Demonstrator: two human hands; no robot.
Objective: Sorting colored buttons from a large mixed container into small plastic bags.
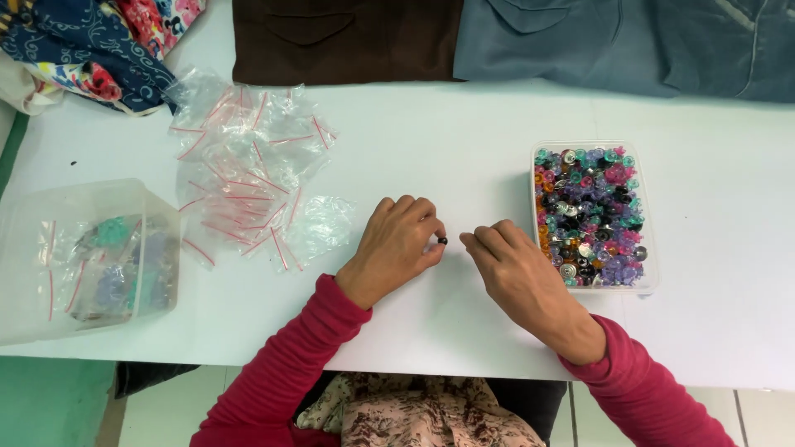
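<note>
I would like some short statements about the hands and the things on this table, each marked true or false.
1. The left hand pinches a small dark bead at its fingertips. True.
2. The tray of mixed beads lies beside the left hand. False: it lies to the right of the right hand.
3. The right hand holds a plastic bag. False: it rests on the white table and no bag is in it.
4. A heap of small clear zip bags lies left of the hands. True.
5. The clear box at far left holds filled bags. True.
</note>
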